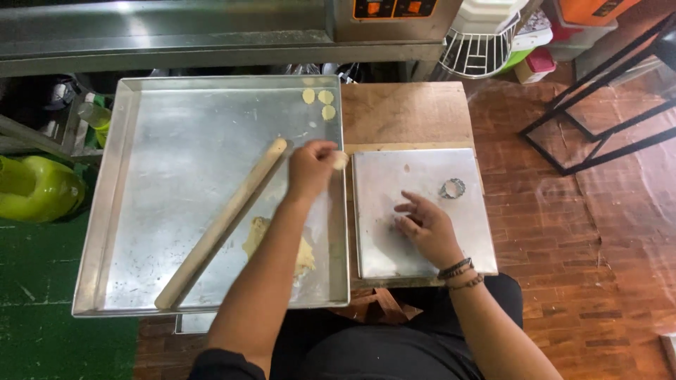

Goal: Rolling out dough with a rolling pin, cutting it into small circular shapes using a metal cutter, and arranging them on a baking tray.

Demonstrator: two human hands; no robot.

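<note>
Spanning most of my view, the large metal tray (141, 211) sits on the wooden table (408, 112), with three cut dough rounds (318, 100) near its far right corner. A wooden rolling pin (222, 224) lies diagonally across the tray, its far end close to my left hand (310, 169); I judge that a careless sweep of that forearm could nudge the pin and send it rolling over the rounds. The left hand pinches a small dough disc (340, 160) between its fingertips, just above the tray's right rim; too hard a pinch, I expect, would deform it. A rough dough patch (282, 246) lies partly hidden under the left forearm, which could press into it. On the smaller flat metal sheet (422, 211) beside the tray, my right hand (426, 225) rests open, fingers spread, holding nothing. A round fluted cutter (453, 188) lies just beyond it. Behind the table stand a white wire basket (479, 49) and a steel counter (211, 35).
</note>
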